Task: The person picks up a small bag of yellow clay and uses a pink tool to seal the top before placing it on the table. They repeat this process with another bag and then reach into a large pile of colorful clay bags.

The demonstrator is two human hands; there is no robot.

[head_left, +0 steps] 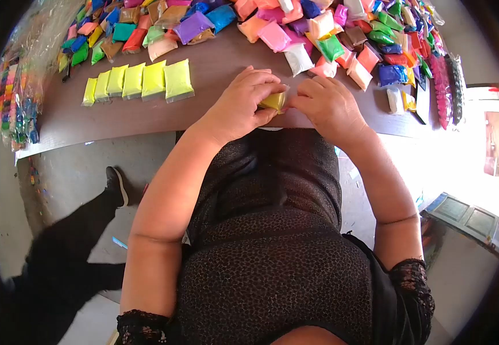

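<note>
Near the table's front edge, my left hand (245, 99) is closed around a small yellow packet (273, 102) in clear wrapping. My right hand (330, 105) meets it from the other side, fingertips pinched at the packet's clear end. The fingers cover part of the packet. To the left, a row of bright yellow packets (144, 80) lies side by side on the brown table (209, 60). Just beyond my right hand are a white packet (298, 59) and an orange packet (359, 75).
Heaps of multicoloured packets (194, 27) cover the table's far side. Clear bags of colourful packets (14, 103) hang at the left edge; pink strips (440, 92) hang at the right. A dark-clad leg and shoe (115, 185) of another person show at lower left.
</note>
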